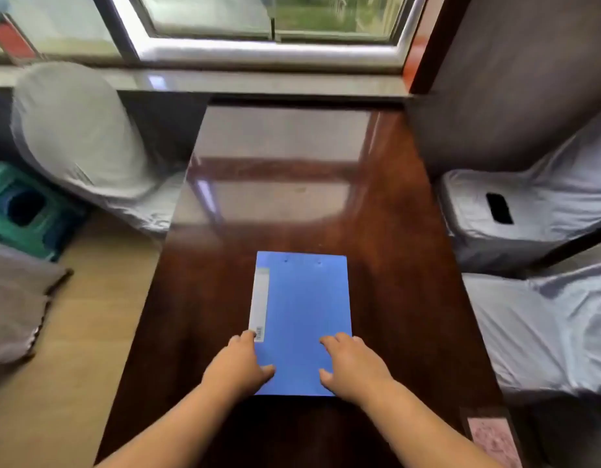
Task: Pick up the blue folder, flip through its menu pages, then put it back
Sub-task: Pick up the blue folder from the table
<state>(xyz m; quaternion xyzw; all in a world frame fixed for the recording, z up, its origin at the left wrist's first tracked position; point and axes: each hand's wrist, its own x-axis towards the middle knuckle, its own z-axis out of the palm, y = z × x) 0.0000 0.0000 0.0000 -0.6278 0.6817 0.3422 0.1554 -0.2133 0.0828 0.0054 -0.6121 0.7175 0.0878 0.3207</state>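
Note:
The blue folder (302, 309) lies closed and flat on the dark wooden table (292, 184), its white spine label along the left edge. My left hand (241, 363) rests on the folder's near left corner, fingers spread and thumb on the cover. My right hand (351, 363) lies on the near right corner, fingers apart on the cover. Whether either hand grips the edge I cannot tell; the folder looks flat on the table.
Chairs in white covers stand at the left (79, 130) and right (535, 214); a black phone (499, 207) lies on the right one. A green stool (22, 211) is on the floor at left. A pink card (491, 437) sits at the table's near right corner.

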